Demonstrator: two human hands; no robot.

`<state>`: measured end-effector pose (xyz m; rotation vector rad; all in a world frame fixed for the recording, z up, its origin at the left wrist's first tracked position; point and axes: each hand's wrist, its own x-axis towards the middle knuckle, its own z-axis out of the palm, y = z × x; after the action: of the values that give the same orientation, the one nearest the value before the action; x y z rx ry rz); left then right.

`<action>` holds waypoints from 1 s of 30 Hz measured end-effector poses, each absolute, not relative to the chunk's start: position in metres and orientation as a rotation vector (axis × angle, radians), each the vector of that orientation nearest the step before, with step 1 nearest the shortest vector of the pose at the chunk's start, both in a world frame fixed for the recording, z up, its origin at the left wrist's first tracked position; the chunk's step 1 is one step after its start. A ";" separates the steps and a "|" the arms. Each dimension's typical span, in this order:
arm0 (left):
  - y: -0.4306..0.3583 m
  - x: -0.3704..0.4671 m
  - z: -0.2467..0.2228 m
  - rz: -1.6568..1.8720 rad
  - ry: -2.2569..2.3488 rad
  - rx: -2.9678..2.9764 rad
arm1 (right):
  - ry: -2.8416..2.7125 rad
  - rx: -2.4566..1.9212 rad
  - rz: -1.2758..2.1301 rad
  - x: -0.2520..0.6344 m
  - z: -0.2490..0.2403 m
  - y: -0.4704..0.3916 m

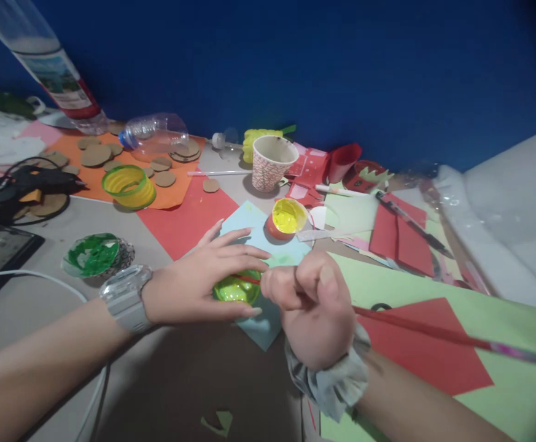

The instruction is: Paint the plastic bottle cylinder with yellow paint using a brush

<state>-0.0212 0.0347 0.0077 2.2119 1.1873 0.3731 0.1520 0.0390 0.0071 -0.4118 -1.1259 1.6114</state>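
My left hand [203,279], with a grey watch [128,298] on its wrist, has its fingers spread around a small dish of light green paint [236,290]. Beside it on the right, my right hand [311,301] is closed around a long thin red stick [419,331]. One end of the stick points into the dish; the other extends far to the right. The dish rests on light blue paper [268,331]. Just behind the hands sits a cup of yellow paint [286,219], and to the left is a dish of green paint [93,256].
A patterned paper cup [272,162], a lying clear bottle [157,136] and a large tilted bottle [60,73] stand farther back. Cardboard discs [96,155] and a yellow ring [128,187] lie on orange paper. A black device [0,252] and a white cable [81,294] are left; a marker [415,224] is right.
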 end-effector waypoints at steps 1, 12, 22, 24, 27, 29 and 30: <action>0.035 -0.021 0.008 0.374 1.192 2.215 | -1.115 -0.412 1.632 0.153 0.009 0.041; 0.036 -0.021 -0.001 0.412 1.182 2.256 | -1.074 -0.439 1.656 0.149 0.007 0.041; 0.035 -0.020 0.003 0.397 1.176 2.292 | -0.978 -0.475 1.745 0.156 0.013 0.055; 0.035 -0.020 0.003 0.403 1.171 2.277 | -0.983 -0.477 1.751 0.156 0.012 0.054; 0.036 -0.020 0.003 0.407 1.151 2.262 | -0.963 -0.492 1.746 0.155 0.011 0.052; 0.036 -0.020 0.003 0.405 1.137 2.255 | -0.954 -0.510 1.729 0.153 0.011 0.051; 0.037 -0.021 0.003 0.401 1.130 2.252 | -0.953 -0.520 1.719 0.153 0.011 0.051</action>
<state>-0.0205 0.0366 0.0034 2.2520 1.1304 0.4010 0.1529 0.0506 0.0111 -0.5205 -0.9526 1.7190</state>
